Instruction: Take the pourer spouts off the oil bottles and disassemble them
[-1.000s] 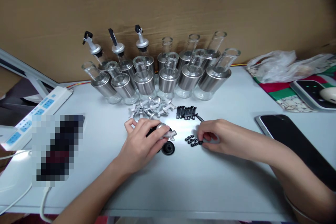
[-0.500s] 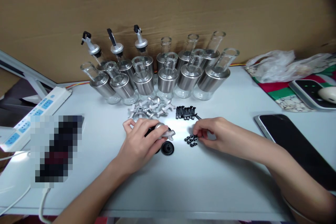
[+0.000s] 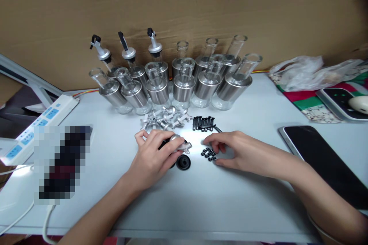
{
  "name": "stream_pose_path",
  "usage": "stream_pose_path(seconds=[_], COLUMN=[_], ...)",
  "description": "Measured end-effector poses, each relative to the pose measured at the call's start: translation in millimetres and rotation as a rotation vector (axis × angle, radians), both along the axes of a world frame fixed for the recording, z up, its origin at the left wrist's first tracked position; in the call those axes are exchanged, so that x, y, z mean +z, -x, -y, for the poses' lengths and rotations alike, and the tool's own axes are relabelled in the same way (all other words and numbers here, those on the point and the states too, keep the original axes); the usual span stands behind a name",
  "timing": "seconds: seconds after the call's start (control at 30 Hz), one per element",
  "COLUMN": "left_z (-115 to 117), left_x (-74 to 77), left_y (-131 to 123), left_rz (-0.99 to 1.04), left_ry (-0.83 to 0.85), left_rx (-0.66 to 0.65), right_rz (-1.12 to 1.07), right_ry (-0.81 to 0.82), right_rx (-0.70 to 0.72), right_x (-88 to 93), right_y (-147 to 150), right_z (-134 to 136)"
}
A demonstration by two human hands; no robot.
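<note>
My left hand (image 3: 155, 151) is closed over a silver pourer spout (image 3: 184, 146), whose tip pokes out past the fingers. Under and beside that hand lie round black stoppers (image 3: 183, 162), partly covered by it. My right hand (image 3: 230, 147) is open, thumb and forefinger spread at the right side of a cluster of small black rings (image 3: 209, 154). Behind it are several black flip caps (image 3: 203, 123) laid in a row. A heap of loose silver pourer spouts (image 3: 165, 118) lies beyond my left hand.
Two rows of glass bottles with steel sleeves (image 3: 184, 88) stand at the back; three carry fitted pourers (image 3: 155, 48). A power strip (image 3: 40, 126) and a pixelated dark device (image 3: 64, 162) lie left. On the right are a phone (image 3: 322, 160) and a plastic bag (image 3: 304, 72).
My right hand's fingers have spread apart, with the forefinger reaching left above the small black rings. My left hand has stayed in place with the pourer spout.
</note>
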State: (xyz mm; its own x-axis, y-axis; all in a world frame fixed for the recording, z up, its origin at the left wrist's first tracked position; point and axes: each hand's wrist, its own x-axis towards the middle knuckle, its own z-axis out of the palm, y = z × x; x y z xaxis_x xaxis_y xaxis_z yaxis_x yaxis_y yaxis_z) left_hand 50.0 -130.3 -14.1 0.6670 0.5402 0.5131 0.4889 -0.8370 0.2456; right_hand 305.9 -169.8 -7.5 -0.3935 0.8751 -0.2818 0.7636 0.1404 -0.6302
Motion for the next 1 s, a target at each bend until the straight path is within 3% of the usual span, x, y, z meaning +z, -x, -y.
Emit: stream_pose_path(seconds=[1.0], left_z=[-1], left_x=[-0.9], left_y=[1], left_rz=[0.002], left_ry=[0.001], left_rx=[-0.019], right_rz=[-0.047], right_ry=[-0.065], right_rx=[0.041], right_x=[-10.6], right_y=[1], right_z=[-3])
